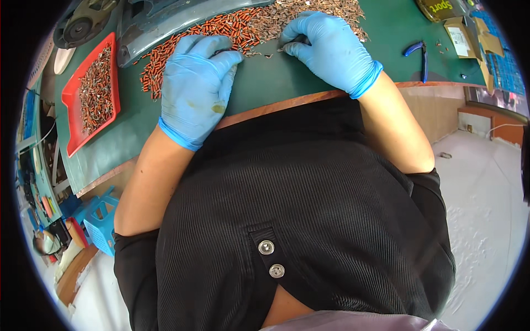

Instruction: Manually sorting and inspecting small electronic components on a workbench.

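Your left hand [196, 88] curls loosely at the near edge of the heap of small orange components [221, 33]; your right hand [326, 47] pinches one beside it. They look light, stiff, slippery under gloves — grip each by its body, not the leads.

Table [265, 88] spans the upper frame. Pile of small parts [243, 27] lies top centre on it. Left hand [196, 88] rests at the pile's lower left edge, right hand [328, 49] at its lower right. Tray [74, 99] holding parts sits upper left. Pliers [419, 55] lie upper right, well apart from the pile.
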### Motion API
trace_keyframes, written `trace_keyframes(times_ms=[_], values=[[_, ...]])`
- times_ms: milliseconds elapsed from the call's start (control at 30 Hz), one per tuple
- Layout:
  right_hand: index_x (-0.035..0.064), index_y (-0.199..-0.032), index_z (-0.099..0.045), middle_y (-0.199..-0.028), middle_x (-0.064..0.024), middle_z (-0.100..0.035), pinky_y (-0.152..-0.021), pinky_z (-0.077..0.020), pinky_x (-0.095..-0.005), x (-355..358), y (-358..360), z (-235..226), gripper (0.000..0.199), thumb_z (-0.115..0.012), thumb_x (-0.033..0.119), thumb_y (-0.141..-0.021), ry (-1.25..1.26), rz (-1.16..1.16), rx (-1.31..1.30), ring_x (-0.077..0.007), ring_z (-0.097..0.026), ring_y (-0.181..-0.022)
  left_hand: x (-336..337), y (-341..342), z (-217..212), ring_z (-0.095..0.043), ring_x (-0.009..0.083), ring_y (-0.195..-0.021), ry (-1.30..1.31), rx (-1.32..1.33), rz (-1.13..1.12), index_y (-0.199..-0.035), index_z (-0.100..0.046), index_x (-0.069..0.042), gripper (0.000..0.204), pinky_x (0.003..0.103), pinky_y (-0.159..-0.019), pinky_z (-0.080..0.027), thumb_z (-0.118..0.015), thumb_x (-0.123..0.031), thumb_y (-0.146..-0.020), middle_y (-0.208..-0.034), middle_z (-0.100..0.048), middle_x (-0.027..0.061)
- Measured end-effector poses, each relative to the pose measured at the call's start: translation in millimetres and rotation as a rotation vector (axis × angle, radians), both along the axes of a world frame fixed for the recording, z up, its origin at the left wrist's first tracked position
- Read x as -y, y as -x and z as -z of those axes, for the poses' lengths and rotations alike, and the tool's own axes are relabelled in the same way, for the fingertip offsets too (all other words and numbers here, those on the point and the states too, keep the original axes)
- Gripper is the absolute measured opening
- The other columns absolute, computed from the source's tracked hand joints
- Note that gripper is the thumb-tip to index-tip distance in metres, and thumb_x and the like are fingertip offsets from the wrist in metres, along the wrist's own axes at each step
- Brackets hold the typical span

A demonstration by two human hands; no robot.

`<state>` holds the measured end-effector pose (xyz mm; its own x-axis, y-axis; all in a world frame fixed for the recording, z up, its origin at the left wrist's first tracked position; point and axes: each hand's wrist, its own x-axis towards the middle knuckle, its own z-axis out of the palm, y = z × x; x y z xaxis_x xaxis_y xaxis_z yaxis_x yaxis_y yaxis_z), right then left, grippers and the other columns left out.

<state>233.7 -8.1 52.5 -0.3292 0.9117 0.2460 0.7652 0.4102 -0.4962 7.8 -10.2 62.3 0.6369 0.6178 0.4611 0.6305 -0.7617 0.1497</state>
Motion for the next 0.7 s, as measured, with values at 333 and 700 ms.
trace_keyframes(times_ms=[333,700], values=[[0.0028,-0.090,-0.062,-0.080,-0.0155,-0.060,-0.072,-0.0501,-0.0368,6.7,14.3,7.0,0.015,-0.067,0.005,-0.075,-0.210,-0.034,0.319,-0.0341,-0.060,-0.078,-1.0,1.8,5.1,-0.056,0.0296,-0.089,-0.001,0.062,-0.004,-0.086,-0.068,-0.005,0.014,0.039,-0.078,-0.047,-0.067,-0.006,-0.072,-0.091,-0.064,0.0089],[0.0020,-0.100,-0.058,-0.090,-0.0018,-0.060,-0.076,-0.0485,-0.0223,17.3,24.2,-7.6,0.019,-0.059,-0.010,-0.084,0.587,-0.107,-1.097,-0.0092,-0.058,-0.084,15.1,-17.4,-11.2,-0.058,0.0055,-0.075,0.939,0.816,-0.064,-0.097,-0.065,0.001,0.016,0.020,-0.068,-0.047,-0.068,-0.006,-0.083,-0.082,-0.065,0.0024]])
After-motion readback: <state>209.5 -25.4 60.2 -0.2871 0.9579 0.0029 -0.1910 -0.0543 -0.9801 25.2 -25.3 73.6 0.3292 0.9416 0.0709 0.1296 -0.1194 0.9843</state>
